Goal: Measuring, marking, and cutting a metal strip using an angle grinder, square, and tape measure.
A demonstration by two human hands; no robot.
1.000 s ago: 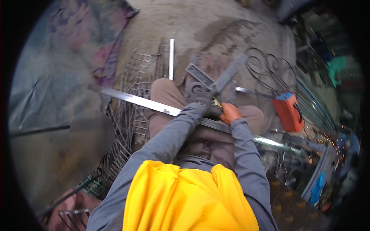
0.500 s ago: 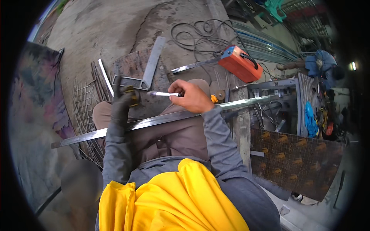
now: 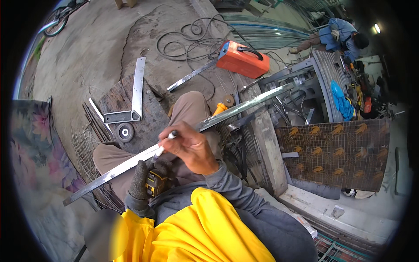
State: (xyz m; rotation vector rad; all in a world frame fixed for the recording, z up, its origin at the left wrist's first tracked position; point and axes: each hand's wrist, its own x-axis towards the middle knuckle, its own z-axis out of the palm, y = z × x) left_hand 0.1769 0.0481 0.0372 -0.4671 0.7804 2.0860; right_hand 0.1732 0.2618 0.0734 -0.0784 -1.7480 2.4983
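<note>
your right hand (image 3: 192, 148), bare, is pinched closed, thumb and fingers around a slim white marker (image 3: 160, 151) with a dark end. the marker slants over the metal bar (image 3: 109, 174); you can't tell from here whether it touches it. counting the clock from that hand, the bar lies across your lap from eight o'clock to two. your left hand (image 3: 139, 187), in a dark glove, is low at half past seven, just beside the bar, curled around a yellow-and-black tape measure (image 3: 156, 183); how tightly, you cannot tell.

at ten o'clock a metal try square (image 3: 137, 87) rests on a worn board (image 3: 118, 96), with a small round wheel (image 3: 125, 132) just beside it, nearer you. at one o'clock a yellow-orange grinder (image 3: 219, 109) lies near the bar, and farther out is an orange box (image 3: 244, 63) with a black handle. a black cable (image 3: 172, 56) loops at twelve. a patterned brown sheet (image 3: 331, 153) lies at three, and a person in blue (image 3: 331, 35) is well away at two.
</note>
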